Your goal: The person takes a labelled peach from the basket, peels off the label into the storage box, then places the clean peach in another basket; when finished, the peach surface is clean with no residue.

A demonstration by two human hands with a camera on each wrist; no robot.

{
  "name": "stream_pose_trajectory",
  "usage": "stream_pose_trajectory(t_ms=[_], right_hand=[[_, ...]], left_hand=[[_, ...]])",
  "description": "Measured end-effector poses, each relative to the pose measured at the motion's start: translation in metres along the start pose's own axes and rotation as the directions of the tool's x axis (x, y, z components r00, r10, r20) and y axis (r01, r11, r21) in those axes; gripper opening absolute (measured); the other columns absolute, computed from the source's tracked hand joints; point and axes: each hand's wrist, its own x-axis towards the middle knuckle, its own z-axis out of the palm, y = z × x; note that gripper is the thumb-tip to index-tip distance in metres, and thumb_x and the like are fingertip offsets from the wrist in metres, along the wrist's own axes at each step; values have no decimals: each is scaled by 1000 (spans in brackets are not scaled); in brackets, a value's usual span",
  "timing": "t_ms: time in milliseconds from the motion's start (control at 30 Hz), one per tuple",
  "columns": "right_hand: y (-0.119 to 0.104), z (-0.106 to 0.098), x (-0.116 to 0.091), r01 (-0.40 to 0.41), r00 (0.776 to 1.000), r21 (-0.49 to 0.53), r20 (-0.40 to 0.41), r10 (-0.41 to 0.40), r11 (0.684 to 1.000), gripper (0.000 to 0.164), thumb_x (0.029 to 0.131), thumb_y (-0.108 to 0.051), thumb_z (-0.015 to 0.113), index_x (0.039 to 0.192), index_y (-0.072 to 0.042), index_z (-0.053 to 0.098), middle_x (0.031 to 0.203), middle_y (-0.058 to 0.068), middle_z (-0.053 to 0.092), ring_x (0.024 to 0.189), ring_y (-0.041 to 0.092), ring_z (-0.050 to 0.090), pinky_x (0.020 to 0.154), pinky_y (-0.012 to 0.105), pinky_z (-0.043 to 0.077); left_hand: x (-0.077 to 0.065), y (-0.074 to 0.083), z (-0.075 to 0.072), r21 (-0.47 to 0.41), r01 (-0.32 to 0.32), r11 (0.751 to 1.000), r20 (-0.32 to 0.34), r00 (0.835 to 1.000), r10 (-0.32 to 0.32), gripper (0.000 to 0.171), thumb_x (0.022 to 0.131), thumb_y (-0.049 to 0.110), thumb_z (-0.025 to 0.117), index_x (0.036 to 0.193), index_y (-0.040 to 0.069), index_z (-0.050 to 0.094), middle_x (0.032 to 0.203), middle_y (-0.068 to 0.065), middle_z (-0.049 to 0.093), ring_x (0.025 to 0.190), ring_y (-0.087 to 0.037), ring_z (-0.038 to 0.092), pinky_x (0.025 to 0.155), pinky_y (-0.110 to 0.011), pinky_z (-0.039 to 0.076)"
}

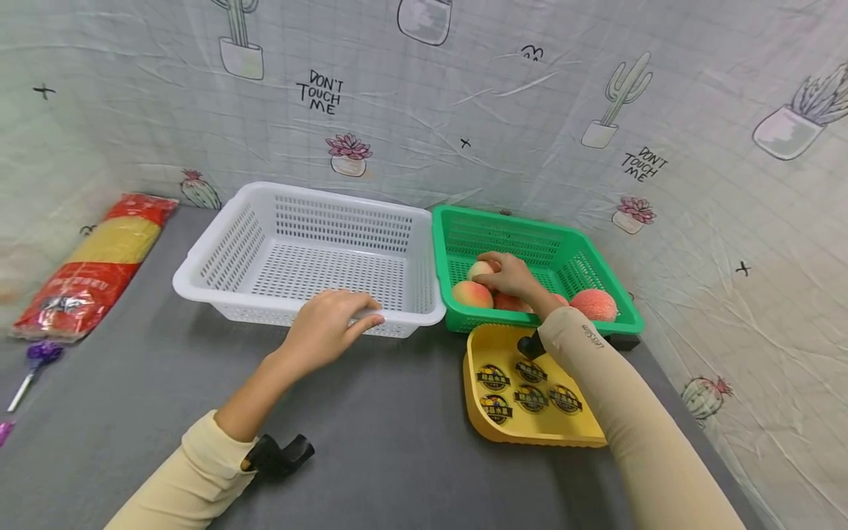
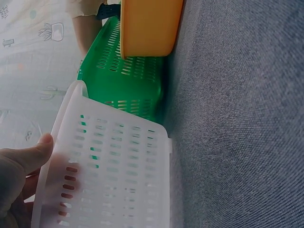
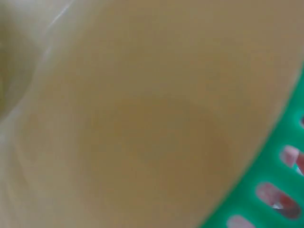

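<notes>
My left hand (image 1: 331, 327) holds the near rim of a white plastic basket (image 1: 424, 318). In the left wrist view its thumb lies at the rim of the white basket (image 2: 114, 156), and fingers show dimly through the slotted wall. My right hand (image 1: 511, 278) reaches into a green basket (image 1: 563, 239) and grips a pale peach (image 1: 481, 270). Beside that hand lie a yellow-red peach (image 1: 472, 294), partly covered red fruit and a pink-red fruit (image 1: 594, 304). The right wrist view is mostly filled by a blurred yellow surface, with the green basket's slotted edge (image 3: 251, 180) at the lower right.
A yellow tray (image 1: 486, 430) with several round dark stickers (image 1: 530, 397) stands before the green basket, under my right forearm. At the left lie a red-and-yellow package (image 1: 99, 265) and a purple lollipop (image 1: 43, 353). A printed sheet (image 1: 411, 110) hangs behind the grey table (image 1: 371, 442).
</notes>
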Motion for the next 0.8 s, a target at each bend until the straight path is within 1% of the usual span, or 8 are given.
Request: stream_pose_trajectory(t_ms=[133, 233, 333, 400, 667, 800], right_hand=[[-2, -3, -1, 10, 999, -31, 31, -9, 999, 53, 99, -29, 52, 143, -3, 39, 140, 25, 39, 124, 43, 38, 97, 55, 35], [-4, -5, -1, -16, 999, -41, 39, 18, 999, 55, 101, -34, 46, 145, -4, 34, 145, 25, 32, 131, 44, 29, 102, 58, 28], [-4, -6, -2, -52, 998, -36, 36, 53, 998, 58, 101, -38, 43, 147, -6, 29, 146, 24, 31, 131, 44, 30, 102, 57, 28], [-4, -6, -3, -60, 997, -36, 35, 62, 998, 59, 102, -39, 40, 148, -6, 26, 146, 25, 31, 131, 44, 30, 102, 57, 28], [0, -5, -6, -72, 997, -12, 32, 73, 997, 63, 103, -42, 33, 150, -4, 18, 146, 26, 31, 131, 43, 30, 103, 56, 28], [4, -4, -8, -57, 998, -45, 32, 58, 997, 61, 103, -38, 34, 148, 1, 18, 144, 29, 30, 130, 45, 30, 102, 56, 28]], left_hand=[[0, 0, 0, -4, 3, 1000, -7, 1000, -3, 18, 87, 26, 68, 96, 10, 69, 93, -2, 70, 80, -22, 64, 75, -41, 49], [0, 1, 0, -4, 7, 1000, -4, 1000, -7, 18, 87, 26, 68, 96, 10, 69, 93, -2, 70, 80, -21, 64, 75, -40, 49], [0, 1, 0, -5, 9, 1000, 3, 1000, -9, 19, 88, 26, 68, 97, 10, 69, 93, -2, 70, 79, -21, 64, 74, -40, 49], [0, 1, 0, -6, 11, 1000, 4, 1000, -11, 19, 88, 26, 68, 97, 10, 69, 93, -2, 69, 78, -21, 63, 73, -39, 49], [1, 1, 1, -6, 11, 1000, 14, 1000, -11, 18, 89, 26, 67, 97, 10, 69, 92, -2, 69, 77, -20, 63, 72, -40, 49], [1, 1, 1, 0, 14, 1000, 20, 1000, -14, 18, 89, 26, 66, 98, 10, 69, 92, -2, 69, 77, -21, 62, 73, -40, 48]])
